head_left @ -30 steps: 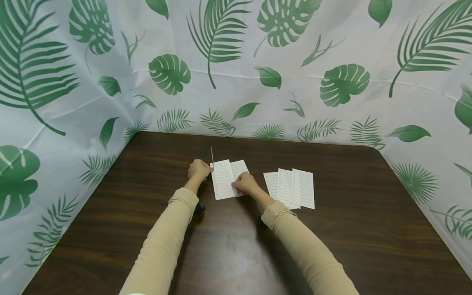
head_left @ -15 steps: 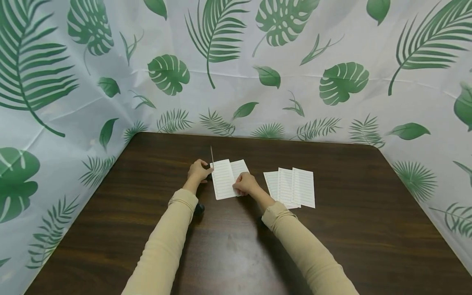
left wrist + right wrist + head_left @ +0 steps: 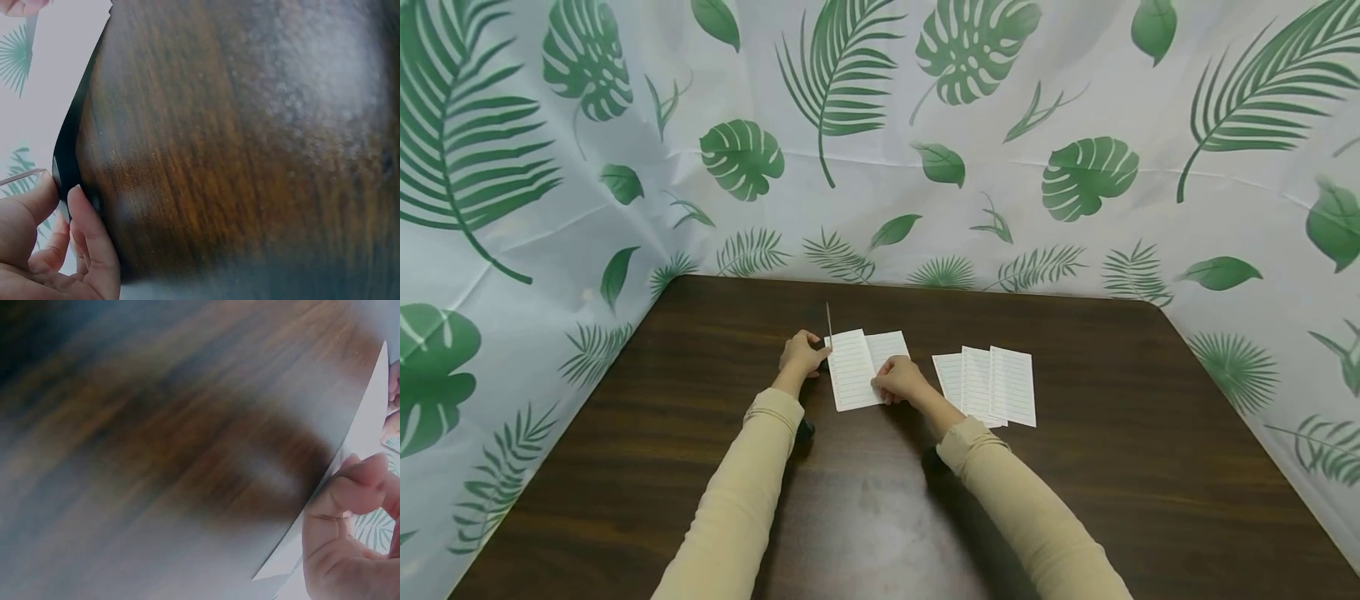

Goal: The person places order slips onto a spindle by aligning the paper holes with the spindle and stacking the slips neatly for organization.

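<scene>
My left hand (image 3: 802,354) is at the left edge of a white lined card (image 3: 853,375), its thumb and fingers pinching what looks like a black binder clip (image 3: 61,181). From beside the thumb a thin wire arm (image 3: 829,325) sticks up. A second lined card (image 3: 891,343) shows partly behind the first, fanned out to the right. My right hand (image 3: 904,379) pinches at the cards' lower right side, covering part of both. Its thumb and forefinger meet at the card edge in the right wrist view (image 3: 350,494). In the left wrist view the black clip body runs along the card's edge.
Several lined cards (image 3: 1013,387) lie overlapping to the right of my right hand. The dark wooden table (image 3: 1112,467) has a rounded far edge. A white curtain with green leaves (image 3: 865,192) hangs close behind it and at both sides.
My left forefinger has lifted and spread from its earlier curled posture, while the thumb stays by the wire. The rear card shows a little more to the right. The head view has shifted slightly.
</scene>
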Available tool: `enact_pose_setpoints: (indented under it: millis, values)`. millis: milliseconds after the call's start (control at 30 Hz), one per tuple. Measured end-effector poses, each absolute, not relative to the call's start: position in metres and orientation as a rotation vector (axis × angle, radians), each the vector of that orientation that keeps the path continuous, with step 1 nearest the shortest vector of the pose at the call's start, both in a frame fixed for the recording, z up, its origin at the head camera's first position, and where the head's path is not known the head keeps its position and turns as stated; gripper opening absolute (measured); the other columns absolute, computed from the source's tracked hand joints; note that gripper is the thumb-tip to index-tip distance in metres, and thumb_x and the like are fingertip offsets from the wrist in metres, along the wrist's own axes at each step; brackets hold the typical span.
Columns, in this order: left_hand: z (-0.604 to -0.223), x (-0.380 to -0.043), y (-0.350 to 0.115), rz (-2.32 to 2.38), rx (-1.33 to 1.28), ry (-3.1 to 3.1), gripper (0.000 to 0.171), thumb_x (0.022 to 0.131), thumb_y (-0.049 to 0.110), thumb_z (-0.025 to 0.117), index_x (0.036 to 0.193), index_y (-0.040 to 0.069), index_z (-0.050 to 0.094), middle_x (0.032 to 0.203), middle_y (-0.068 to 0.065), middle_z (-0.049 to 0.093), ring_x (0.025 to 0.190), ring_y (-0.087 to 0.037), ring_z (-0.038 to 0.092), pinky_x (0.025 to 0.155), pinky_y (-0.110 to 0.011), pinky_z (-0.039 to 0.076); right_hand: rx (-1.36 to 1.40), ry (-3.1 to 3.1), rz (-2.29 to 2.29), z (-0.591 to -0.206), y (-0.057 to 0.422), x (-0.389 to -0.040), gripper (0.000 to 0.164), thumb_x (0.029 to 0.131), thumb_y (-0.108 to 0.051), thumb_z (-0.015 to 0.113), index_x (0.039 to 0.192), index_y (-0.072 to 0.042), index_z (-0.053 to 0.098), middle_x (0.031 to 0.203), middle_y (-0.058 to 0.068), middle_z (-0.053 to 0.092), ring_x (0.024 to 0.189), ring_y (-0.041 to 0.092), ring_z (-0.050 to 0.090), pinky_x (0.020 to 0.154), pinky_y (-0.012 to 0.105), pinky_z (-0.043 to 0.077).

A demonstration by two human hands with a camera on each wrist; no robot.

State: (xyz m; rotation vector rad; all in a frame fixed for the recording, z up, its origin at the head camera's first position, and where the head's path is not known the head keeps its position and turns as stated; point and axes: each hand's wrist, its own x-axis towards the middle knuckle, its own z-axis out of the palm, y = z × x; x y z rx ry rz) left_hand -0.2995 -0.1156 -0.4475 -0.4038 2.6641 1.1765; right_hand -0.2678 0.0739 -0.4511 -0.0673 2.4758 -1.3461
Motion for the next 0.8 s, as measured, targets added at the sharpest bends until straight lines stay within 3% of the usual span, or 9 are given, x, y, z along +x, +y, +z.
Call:
enact_pose_setpoints:
  millis: [167, 333, 533, 667, 800]
  values:
    - [-0.447, -0.299, -0.117, 1.180, -0.401, 2.669, 0.035, 0.093, 0.026, 0.059, 0.119, 0.005, 0.051, 0.130, -0.024, 0.045, 0.058, -0.015, 0.056, 0.054, -0.022, 0.055, -0.099, 2.514, -1.335, -0.443, 0.079, -0.265, 0.009, 0.087, -0.007, 0.062, 0.084, 0.000, 0.057, 0.055, 0.000, 0.054, 0.042, 0.007, 0.046, 0.042, 0.015, 0.042]
    - [-0.450, -0.296, -0.118, 1.176, -0.395, 2.667, 0.035, 0.094, 0.026, 0.059, 0.120, 0.005, 0.051, 0.133, -0.026, 0.044, 0.051, -0.011, 0.057, 0.058, -0.025, 0.055, -0.249, 2.581, -1.263, -0.444, 0.093, -0.270, 0.009, 0.087, -0.007, 0.061, 0.086, 0.002, 0.059, 0.058, 0.004, 0.059, 0.044, 0.008, 0.049, 0.043, 0.016, 0.041]
    - [-0.452, -0.292, -0.115, 1.178, -0.406, 2.654, 0.036, 0.093, 0.026, 0.059, 0.120, 0.005, 0.050, 0.130, -0.025, 0.044, 0.057, -0.015, 0.058, 0.056, -0.024, 0.055, -0.489, 2.772, -1.015, -0.447, 0.110, -0.272, 0.009, 0.088, -0.008, 0.064, 0.088, 0.001, 0.060, 0.071, 0.011, 0.061, 0.057, 0.013, 0.051, 0.050, 0.021, 0.041]
    - [-0.450, -0.293, -0.114, 1.194, -0.400, 2.653, 0.036, 0.093, 0.027, 0.059, 0.121, 0.004, 0.051, 0.130, -0.025, 0.044, 0.056, -0.015, 0.057, 0.054, -0.023, 0.055, -0.592, 2.962, -0.761, -0.446, 0.115, -0.276, 0.013, 0.088, -0.009, 0.065, 0.091, 0.002, 0.061, 0.083, 0.014, 0.061, 0.071, 0.022, 0.055, 0.062, 0.031, 0.048]
    - [-0.448, -0.297, -0.114, 1.202, -0.389, 2.663, 0.036, 0.093, 0.027, 0.059, 0.121, 0.004, 0.051, 0.131, -0.025, 0.043, 0.051, -0.012, 0.053, 0.052, -0.022, 0.054, -0.639, 2.976, -0.549, -0.440, 0.116, -0.280, 0.036, 0.088, -0.020, 0.067, 0.111, 0.006, 0.058, 0.114, 0.024, 0.060, 0.101, 0.036, 0.060, 0.087, 0.045, 0.053]
